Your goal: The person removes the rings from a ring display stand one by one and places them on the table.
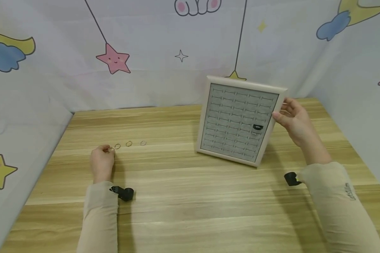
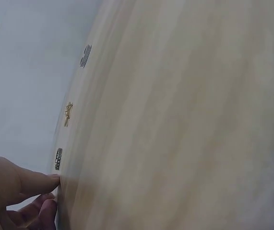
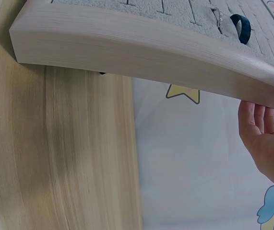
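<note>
My left hand (image 1: 102, 162) is low over the left of the table, its fingertips pinching a thin gold-toned ring (image 1: 111, 150). In the left wrist view the fingers hide that ring. Beside it three rings stand in a row: a patterned silver ring (image 2: 58, 158), a gold ring (image 2: 68, 114) and a silver ring (image 2: 85, 56). My right hand (image 1: 296, 121) grips the right edge of a pale framed ring display (image 1: 204, 116), thumb in front and fingers behind. The display leans back, its lower edge on the table. A dark ring (image 3: 242, 28) and a silver ring (image 3: 218, 19) sit in its grey slotted padding.
The wood-grain table (image 1: 177, 203) is bordered at the back and sides by a white cloth (image 1: 161, 84) printed with stars, moons and clouds. Black wrist cameras (image 1: 125, 194) are worn at both sleeves.
</note>
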The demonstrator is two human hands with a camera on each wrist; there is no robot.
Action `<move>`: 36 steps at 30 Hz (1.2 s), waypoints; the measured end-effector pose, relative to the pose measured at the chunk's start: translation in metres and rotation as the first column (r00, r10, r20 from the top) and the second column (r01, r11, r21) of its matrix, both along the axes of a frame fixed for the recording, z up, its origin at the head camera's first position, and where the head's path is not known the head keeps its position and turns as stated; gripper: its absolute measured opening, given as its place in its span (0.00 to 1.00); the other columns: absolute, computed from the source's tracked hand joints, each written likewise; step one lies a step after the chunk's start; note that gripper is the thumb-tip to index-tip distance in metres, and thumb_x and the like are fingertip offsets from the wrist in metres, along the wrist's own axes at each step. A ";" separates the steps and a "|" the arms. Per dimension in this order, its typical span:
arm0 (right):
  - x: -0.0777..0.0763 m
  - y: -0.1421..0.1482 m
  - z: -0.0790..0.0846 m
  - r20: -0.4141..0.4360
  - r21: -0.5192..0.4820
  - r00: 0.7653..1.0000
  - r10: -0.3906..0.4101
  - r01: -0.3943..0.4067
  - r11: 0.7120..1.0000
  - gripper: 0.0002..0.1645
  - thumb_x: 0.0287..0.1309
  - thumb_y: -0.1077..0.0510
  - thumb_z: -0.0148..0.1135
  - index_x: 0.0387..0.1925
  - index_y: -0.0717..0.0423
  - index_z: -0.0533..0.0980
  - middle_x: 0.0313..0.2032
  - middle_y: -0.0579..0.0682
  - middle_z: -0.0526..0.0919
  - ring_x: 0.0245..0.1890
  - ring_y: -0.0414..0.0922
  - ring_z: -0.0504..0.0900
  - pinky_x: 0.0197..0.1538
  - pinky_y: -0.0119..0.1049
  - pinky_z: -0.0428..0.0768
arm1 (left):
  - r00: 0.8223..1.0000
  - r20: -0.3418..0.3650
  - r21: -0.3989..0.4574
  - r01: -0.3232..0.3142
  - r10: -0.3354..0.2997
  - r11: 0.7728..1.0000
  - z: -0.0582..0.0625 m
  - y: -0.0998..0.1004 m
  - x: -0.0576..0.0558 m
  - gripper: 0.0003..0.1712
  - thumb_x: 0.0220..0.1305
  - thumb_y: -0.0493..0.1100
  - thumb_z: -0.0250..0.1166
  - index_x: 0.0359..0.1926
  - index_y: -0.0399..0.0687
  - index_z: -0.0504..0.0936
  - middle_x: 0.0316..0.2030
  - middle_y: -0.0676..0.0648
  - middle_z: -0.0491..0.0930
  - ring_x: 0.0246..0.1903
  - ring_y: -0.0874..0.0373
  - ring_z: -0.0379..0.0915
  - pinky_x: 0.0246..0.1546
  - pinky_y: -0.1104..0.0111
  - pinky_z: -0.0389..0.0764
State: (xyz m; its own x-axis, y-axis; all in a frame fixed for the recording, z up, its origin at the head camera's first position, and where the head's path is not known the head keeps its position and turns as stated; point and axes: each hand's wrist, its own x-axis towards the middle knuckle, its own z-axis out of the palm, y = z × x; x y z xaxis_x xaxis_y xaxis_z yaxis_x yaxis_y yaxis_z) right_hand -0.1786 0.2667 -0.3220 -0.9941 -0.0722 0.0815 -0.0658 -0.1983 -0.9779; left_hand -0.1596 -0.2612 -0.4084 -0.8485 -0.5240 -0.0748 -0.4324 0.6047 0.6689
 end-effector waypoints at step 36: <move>0.000 0.000 0.001 0.008 0.010 1.000 -0.003 0.003 1.000 0.25 0.57 0.67 0.62 0.53 0.47 0.66 0.44 0.42 0.75 0.41 0.33 0.77 0.44 0.20 0.78 | 0.841 -0.410 0.102 0.426 -0.353 0.899 0.069 0.181 -0.025 0.18 0.65 0.38 0.60 0.56 0.42 0.76 0.50 0.40 0.76 0.44 0.47 0.74 0.42 0.59 0.78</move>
